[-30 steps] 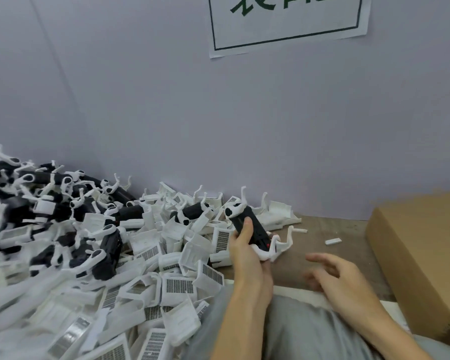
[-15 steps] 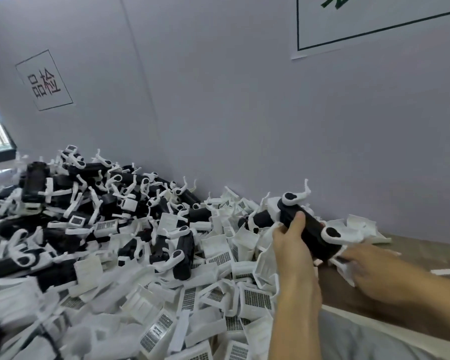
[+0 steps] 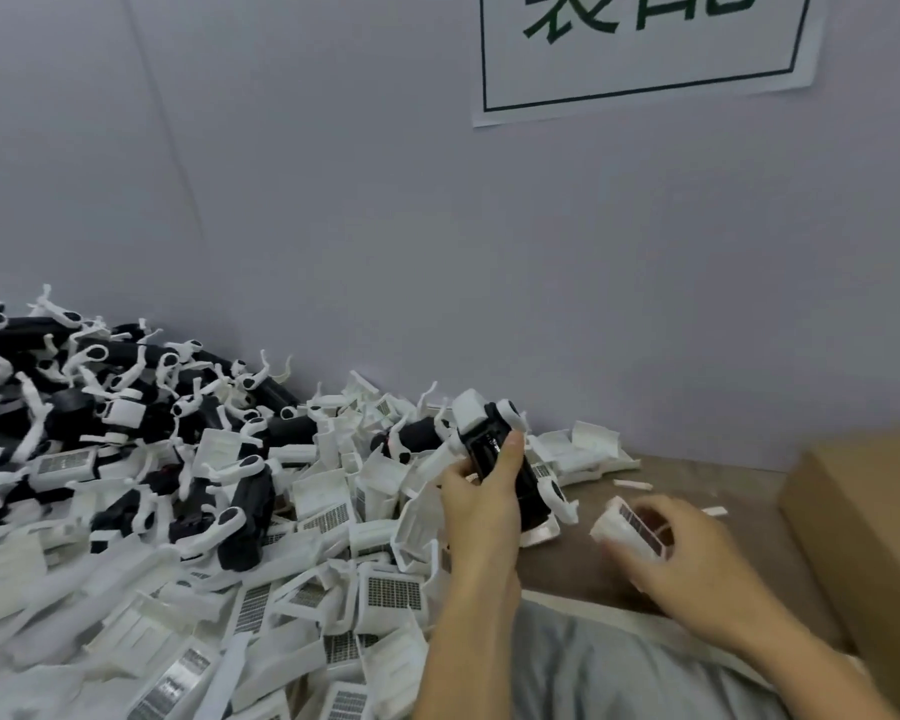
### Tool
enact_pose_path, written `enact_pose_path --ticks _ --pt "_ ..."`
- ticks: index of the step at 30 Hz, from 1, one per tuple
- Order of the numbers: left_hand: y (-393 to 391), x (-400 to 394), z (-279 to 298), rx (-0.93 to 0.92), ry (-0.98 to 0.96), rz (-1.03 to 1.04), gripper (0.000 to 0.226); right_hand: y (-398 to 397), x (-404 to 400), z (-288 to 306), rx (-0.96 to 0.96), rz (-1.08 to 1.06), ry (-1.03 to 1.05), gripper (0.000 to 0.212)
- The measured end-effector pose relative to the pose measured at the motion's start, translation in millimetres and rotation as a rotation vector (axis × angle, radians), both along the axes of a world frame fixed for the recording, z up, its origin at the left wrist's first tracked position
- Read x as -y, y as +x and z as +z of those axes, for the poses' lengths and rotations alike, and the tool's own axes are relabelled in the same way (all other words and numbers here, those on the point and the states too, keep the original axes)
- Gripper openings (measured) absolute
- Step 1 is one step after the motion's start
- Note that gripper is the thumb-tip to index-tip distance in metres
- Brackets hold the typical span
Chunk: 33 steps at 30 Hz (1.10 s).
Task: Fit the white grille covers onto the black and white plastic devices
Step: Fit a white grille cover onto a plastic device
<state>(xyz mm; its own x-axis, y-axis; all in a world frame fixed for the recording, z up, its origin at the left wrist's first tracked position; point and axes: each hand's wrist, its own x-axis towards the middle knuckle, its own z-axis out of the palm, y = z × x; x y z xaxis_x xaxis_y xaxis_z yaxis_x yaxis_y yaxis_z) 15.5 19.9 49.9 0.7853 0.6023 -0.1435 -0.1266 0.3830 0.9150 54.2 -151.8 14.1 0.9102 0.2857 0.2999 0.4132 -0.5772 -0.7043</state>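
My left hand (image 3: 481, 504) grips a black and white plastic device (image 3: 500, 449) and holds it upright above the table's middle, thumb on its black face. To its right, my right hand (image 3: 681, 558) holds a white grille cover (image 3: 630, 527) low over the brown table (image 3: 749, 506); the hand is blurred. The cover and the device are apart. A heap of loose white grille covers (image 3: 391, 595) fills the near left. Behind it lies a pile of black and white devices (image 3: 126, 407).
A cardboard box (image 3: 868, 537) stands at the right edge of the table. The grey wall (image 3: 437, 252) rises right behind the piles, with a paper sign (image 3: 640, 49) on it. Small white plastic bits (image 3: 632, 484) lie on the bare table. My grey-clad lap (image 3: 593, 667) is below.
My right hand has left the device, moved right and down and now holds a grille cover. My left hand has turned the device more upright. The camera swung back to the right.
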Motion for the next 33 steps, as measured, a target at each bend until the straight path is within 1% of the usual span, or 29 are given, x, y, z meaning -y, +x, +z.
enact_pose_path --ticks 3,4,6,8,9,10,12,14,16,18,22,25,28,30,33 --pt "1 8 -3 -0.012 0.043 -0.040 0.036 -13 6 -10 -0.058 -0.037 0.226 0.004" --pt "1 12 -5 -0.016 0.067 -0.065 0.038 -15 9 -11 -0.098 -0.033 0.284 0.004" --pt "2 17 -7 -0.031 0.117 -0.113 0.043 -14 14 -10 -0.188 -0.009 0.401 0.016" --pt "2 22 -10 -0.048 0.170 -0.134 0.042 -12 17 -8 -0.259 -0.019 0.517 0.013" --pt "2 23 -11 -0.046 0.183 -0.138 0.042 -12 17 -7 -0.261 -0.026 0.538 0.015" --pt "2 24 -11 -0.042 0.187 -0.142 0.042 -12 15 -6 -0.253 -0.033 0.539 0.021" --pt "2 26 -12 -0.050 0.200 -0.152 0.041 -11 14 -8 -0.232 -0.036 0.466 0.033" --pt "2 26 -12 -0.052 0.208 -0.155 0.041 -11 13 -9 -0.221 0.004 0.383 0.039" --pt "3 27 -12 -0.050 0.207 -0.154 0.041 -10 12 -11 -0.217 0.066 0.340 0.033" --pt "3 27 -12 -0.051 0.210 -0.151 0.039 -8 10 -12 -0.196 0.085 0.312 0.027" --pt "1 28 -12 -0.054 0.219 -0.174 0.039 -4 10 -16 -0.238 0.097 0.320 0.031" --pt "2 29 -12 -0.046 0.230 -0.189 0.039 0 12 -18 -0.232 0.066 0.357 0.029" --pt "4 30 -12 -0.052 0.195 -0.204 0.022 2 13 -19 -0.230 0.035 0.353 0.040" --pt "4 31 -13 -0.055 0.187 -0.201 0.014 3 14 -19 -0.203 -0.031 0.348 0.044" --pt "3 30 -14 -0.032 0.227 -0.202 0.015 3 14 -15 -0.122 -0.167 0.400 0.049"
